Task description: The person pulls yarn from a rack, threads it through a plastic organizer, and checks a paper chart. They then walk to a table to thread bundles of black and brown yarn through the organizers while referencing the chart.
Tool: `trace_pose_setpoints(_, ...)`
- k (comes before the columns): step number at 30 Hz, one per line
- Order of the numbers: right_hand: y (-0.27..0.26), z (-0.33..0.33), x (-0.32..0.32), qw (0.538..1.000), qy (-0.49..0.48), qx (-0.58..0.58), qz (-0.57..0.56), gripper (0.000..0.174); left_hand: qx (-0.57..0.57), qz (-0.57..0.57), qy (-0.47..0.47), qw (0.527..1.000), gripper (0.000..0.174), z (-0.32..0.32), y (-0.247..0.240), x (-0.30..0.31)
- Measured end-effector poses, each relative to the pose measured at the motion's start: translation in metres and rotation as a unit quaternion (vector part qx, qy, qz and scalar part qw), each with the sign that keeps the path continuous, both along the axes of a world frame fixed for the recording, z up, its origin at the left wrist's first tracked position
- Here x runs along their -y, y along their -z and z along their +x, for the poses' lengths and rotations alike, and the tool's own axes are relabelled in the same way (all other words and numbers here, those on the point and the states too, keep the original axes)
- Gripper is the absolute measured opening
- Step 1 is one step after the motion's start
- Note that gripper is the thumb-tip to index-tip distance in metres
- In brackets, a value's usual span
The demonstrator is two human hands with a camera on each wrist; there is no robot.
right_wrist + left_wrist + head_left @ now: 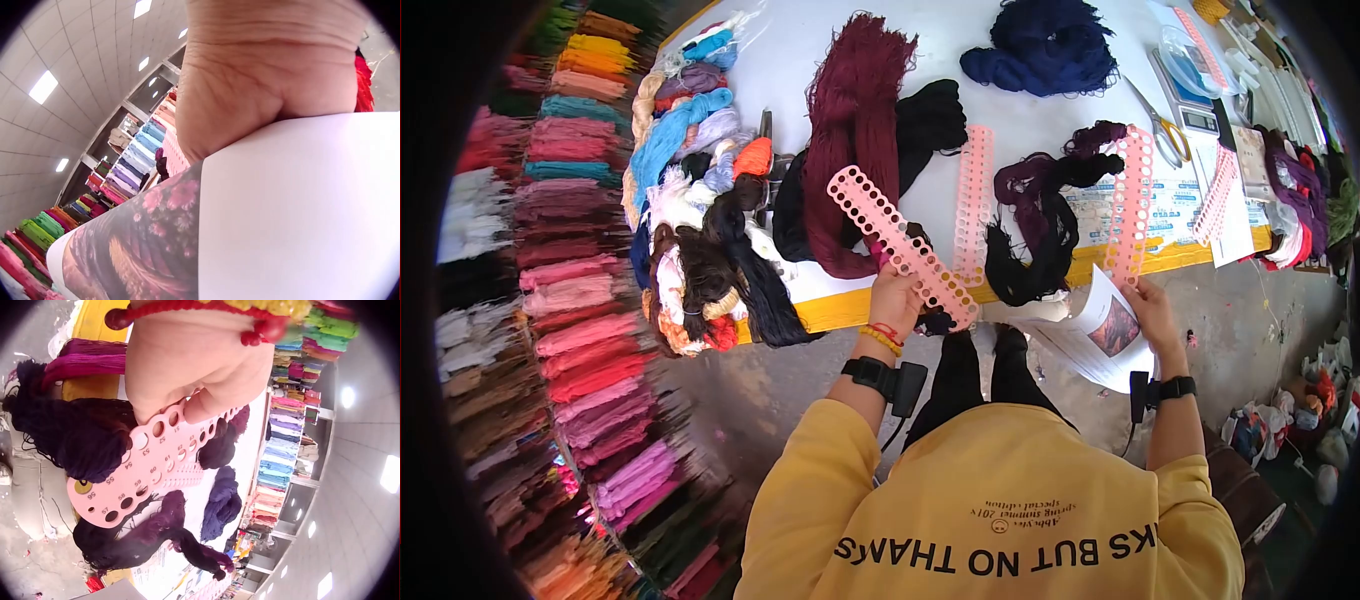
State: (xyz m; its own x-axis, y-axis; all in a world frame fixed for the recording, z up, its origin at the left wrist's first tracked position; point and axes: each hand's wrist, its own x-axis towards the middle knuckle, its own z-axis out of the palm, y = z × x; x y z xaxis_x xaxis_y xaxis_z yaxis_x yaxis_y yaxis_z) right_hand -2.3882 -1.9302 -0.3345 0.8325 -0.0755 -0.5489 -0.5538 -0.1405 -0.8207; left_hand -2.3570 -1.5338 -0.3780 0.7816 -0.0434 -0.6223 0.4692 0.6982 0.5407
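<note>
My left hand (897,300) pinches a pink plate with rows of numbered holes (890,232), tilted over the table's front edge; dark thread hangs by its lower end. In the left wrist view the fingers of the left hand (200,369) grip the edge of the plate (150,456). My right hand (1152,318) holds a sheet of paper (1090,318) with a dark, flowery picture, close to the lower end of another pink holed plate (1133,190). The right wrist view shows the right hand (262,75) above the sheet (294,200); its fingertips are hidden.
Maroon yarn (850,130), navy yarn (1045,50), black-purple yarn (1040,235) and a third pink plate (974,200) lie on the white table. Scissors (1168,135) and a scale (1190,95) are at the right. Mixed skeins (690,170) pile up at the left, beside racks of yarn (580,300).
</note>
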Motion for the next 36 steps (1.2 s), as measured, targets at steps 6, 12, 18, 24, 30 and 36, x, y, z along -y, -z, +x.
trace_pose_setpoints(6,0.005,-0.002,0.002,1.0,0.009,-0.001,0.023,0.02,-0.007,-0.007,0.016,1.0,0.031,0.001,0.009,-0.003)
trace_pose_setpoints(12,0.007,-0.002,0.004,1.0,0.015,-0.012,0.018,0.018,-0.001,0.008,0.079,0.997,0.024,0.016,0.001,0.004)
trace_pose_setpoints(18,0.005,-0.003,0.005,1.0,0.02,-0.007,0.021,0.019,-0.029,0.121,0.154,0.98,0.016,0.057,0.03,0.04)
trace_pose_setpoints(24,0.0,-0.005,0.011,0.998,0.016,-0.021,0.051,0.02,-0.044,0.088,0.092,0.991,0.012,0.063,0.043,0.045)
trace_pose_setpoints(30,0.013,-0.008,0.021,0.999,0.031,0.001,0.035,0.021,-0.022,0.044,0.027,0.998,0.011,0.059,0.024,0.018)
trace_pose_setpoints(36,0.015,-0.004,0.026,0.998,0.036,-0.031,0.035,0.02,0.0,0.12,0.024,0.992,0.01,0.054,-0.022,-0.016)
